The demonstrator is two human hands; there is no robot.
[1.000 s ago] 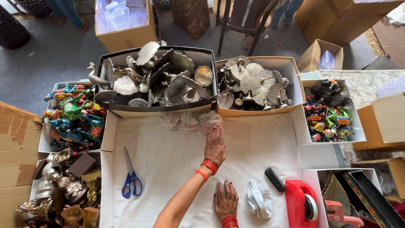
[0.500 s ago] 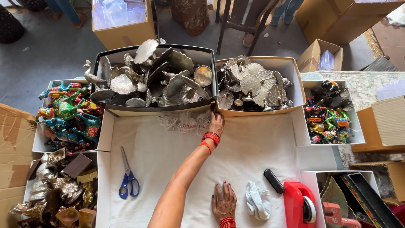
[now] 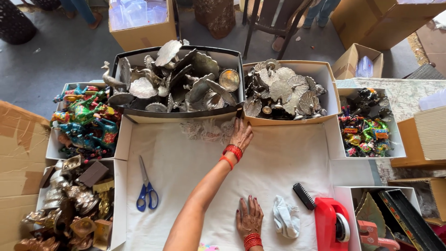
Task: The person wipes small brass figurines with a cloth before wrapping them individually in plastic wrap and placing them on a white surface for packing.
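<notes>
Left hand point(image 3: 241, 135) reaches forward, fingers loosely open, on the clear wrap point(image 3: 206, 130) at the sheet's far edge, holding nothing. Wrap runs left from the fingertips, long axis sideways. Right hand point(image 3: 249, 218) lies flat, empty, well apart, beside the cloth point(image 3: 285, 219).

Open brown cardboard boxes point(image 3: 371, 23) on the floor beyond the surface's far edge, a dark rectangular tray-box point(image 3: 232, 58) and white box point(image 3: 325, 76) along it, flattened taped cardboard point(image 3: 18, 153) at left.
</notes>
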